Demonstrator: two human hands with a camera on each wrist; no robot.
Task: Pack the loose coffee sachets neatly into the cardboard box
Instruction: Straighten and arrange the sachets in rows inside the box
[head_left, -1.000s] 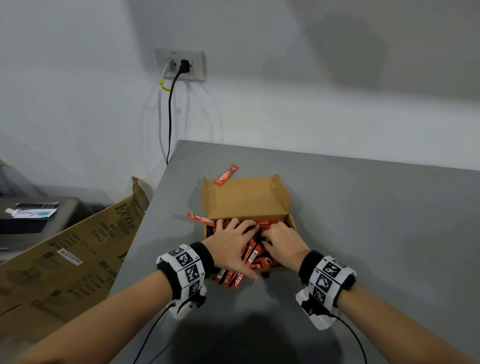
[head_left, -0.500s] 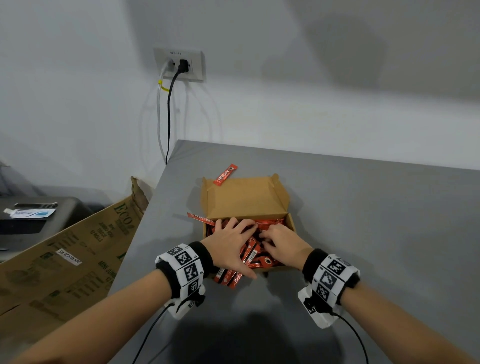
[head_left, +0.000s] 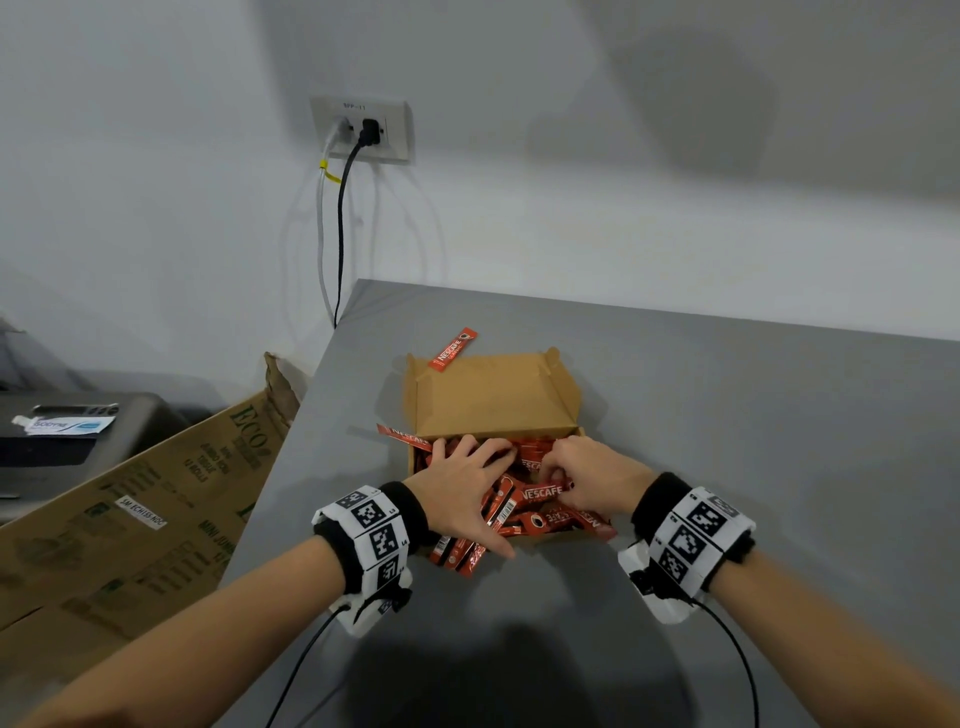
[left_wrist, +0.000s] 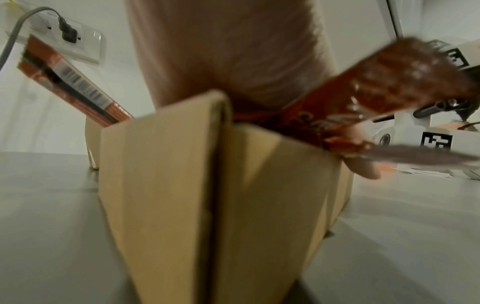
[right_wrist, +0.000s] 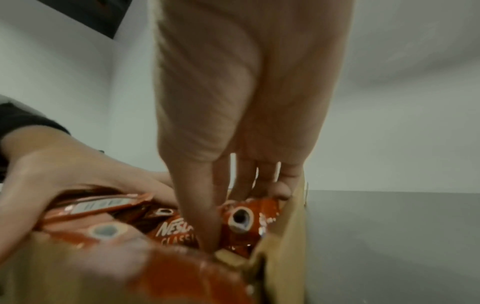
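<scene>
- Your left hand (head_left: 464, 488) lies flat on the heap of red foil coffee sachets (head_left: 540, 496) in the middle of the head view, fingers straight and a little spread, thumb stretched toward the lower edge of the frame over the box's near rim.
- Your right hand (head_left: 592, 475) sits just right of it with its fingers curled down into the same heap; the right wrist view shows the thumb (right_wrist: 202, 216) pressed onto a sachet printed with white lettering, while the other fingertips are sunk among the packets, so you cannot tell which single one they pinch.
- The small brown cardboard box (head_left: 563, 400) stands open at frame centre on the grey table (head_left: 727, 467), its lid flap tilted back toward the wall.
- Most sachets are piled crosswise inside the box; several poke over its near edge below your left palm.
- One red sachet (head_left: 404, 435) juts out over the box's left wall, and another single sachet (head_left: 453, 349) lies on the table touching the upper left corner of the lid.
- In the left wrist view, the box's corner (left_wrist: 215, 185) fills the centre, with sachets sticking up above it on both sides.
- A large printed cardboard carton (head_left: 130, 509) leans at the left of the frame, and a white wall socket (head_left: 361, 130) with two plugged cables sits in the upper left.
</scene>
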